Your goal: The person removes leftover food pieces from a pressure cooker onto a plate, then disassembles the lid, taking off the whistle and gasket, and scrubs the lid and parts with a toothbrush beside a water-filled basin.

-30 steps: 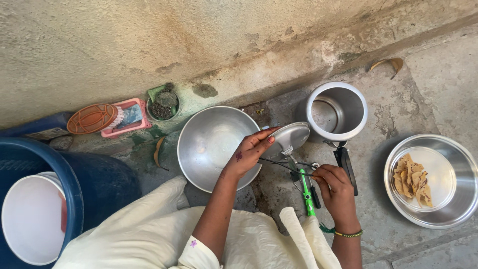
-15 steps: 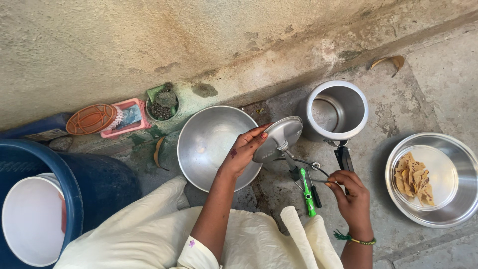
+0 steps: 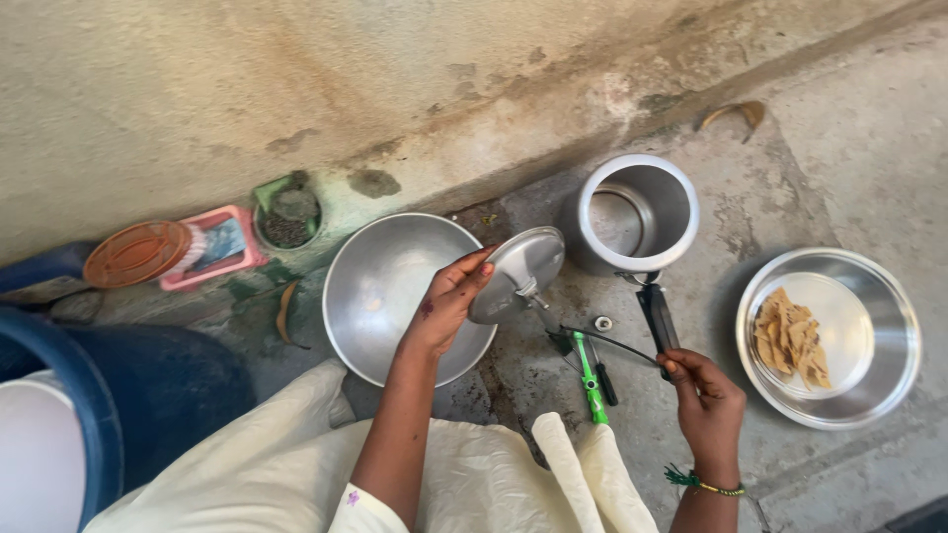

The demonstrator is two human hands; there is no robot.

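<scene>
- Fingers (image 3: 472, 281) of my left hand (image 3: 444, 306) are curled around the rim of the lid (image 3: 518, 273). I hold it up by its edge, tilted over the floor, so I can see its underside.
- My right hand (image 3: 706, 395) is down low near the pot handle (image 3: 657, 316). Its fingers (image 3: 681, 363) pinch the end of a thin black ring (image 3: 602, 341). I think it is the rubber seal of the lid.
- That ring stretches from my right fingers back toward the lid. It looks pulled long and flat. I cannot tell if its far end is caught on the lid.
- My two hands are well apart, so the ring is drawn out between them.
- A green tool (image 3: 590, 380) and a dark one beside it lie on the floor (image 3: 770, 188), just under the ring. A small round piece (image 3: 602, 323) sits near them.
- The pot (image 3: 637, 212) stands open and upright by the wall (image 3: 296, 79), with its handle pointing toward me.
- A big bowl (image 3: 380, 296) sits on the floor under my left hand. It looks empty.
- On my right is a steel dish (image 3: 889, 341) with a plate and broken flat bread (image 3: 788, 341) in it. It is well away from my hands.
- On my left are a blue tub (image 3: 168, 385), a pink soap box (image 3: 212, 252) and an orange brush (image 3: 138, 254).
</scene>
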